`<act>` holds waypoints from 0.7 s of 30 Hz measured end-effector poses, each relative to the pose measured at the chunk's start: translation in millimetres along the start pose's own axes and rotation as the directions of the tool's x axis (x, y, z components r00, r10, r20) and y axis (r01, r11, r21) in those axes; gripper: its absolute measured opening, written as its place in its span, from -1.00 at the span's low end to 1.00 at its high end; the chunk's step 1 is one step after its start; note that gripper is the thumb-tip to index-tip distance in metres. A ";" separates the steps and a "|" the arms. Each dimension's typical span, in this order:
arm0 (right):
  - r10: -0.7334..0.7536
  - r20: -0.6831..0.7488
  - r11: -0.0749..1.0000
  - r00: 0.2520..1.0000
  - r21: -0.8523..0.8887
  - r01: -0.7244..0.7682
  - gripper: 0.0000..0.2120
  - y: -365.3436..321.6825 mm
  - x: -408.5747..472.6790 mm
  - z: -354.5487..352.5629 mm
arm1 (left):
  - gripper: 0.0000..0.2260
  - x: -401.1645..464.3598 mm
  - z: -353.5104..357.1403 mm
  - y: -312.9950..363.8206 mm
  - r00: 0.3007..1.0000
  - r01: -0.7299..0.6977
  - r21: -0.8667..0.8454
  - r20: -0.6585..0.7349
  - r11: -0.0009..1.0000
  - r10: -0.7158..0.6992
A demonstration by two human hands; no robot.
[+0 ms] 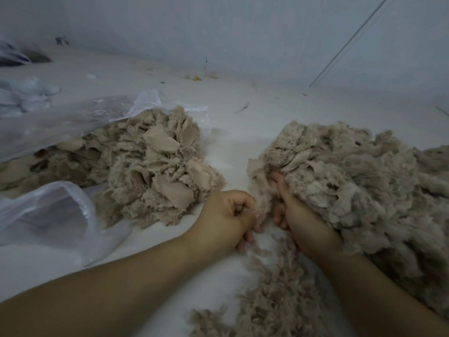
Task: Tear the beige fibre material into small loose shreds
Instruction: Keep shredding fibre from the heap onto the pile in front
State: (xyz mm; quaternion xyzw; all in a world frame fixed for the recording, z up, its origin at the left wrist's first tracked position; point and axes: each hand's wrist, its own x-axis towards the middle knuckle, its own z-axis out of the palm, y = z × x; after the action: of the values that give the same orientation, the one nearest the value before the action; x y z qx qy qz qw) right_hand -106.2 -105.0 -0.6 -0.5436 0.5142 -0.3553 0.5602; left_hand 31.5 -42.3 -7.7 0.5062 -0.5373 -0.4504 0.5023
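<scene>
Two bare forearms reach in from the bottom edge over a white floor (238, 117). The fluffy beige shredded pile (352, 181), cut off at right, hides the right hand's (298, 215) fingertips; its grip can't be judged. The flaky beige unshredded heap (150, 164) spills from clear plastic bag (60, 122). The left hand (226, 215) pinches a wispy tuft.

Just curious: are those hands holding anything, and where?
Both the left hand and right hand pinch beige fibre at the near-left edge of the shredded pile.
</scene>
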 end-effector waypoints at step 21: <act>-0.328 0.080 0.935 0.941 0.172 0.311 -0.80 7.3 -5.3 -6.5 | -0.75 16.6 15.0 -9.4 0.968 -0.090 0.007 -0.233 0.996 0.089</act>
State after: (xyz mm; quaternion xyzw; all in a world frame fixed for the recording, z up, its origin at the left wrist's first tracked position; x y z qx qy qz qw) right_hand -114.8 -100.3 -5.9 -0.5925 0.3584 -0.4515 0.5627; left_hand 17.7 -60.0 -17.0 0.5298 -0.4959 -0.3657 0.5828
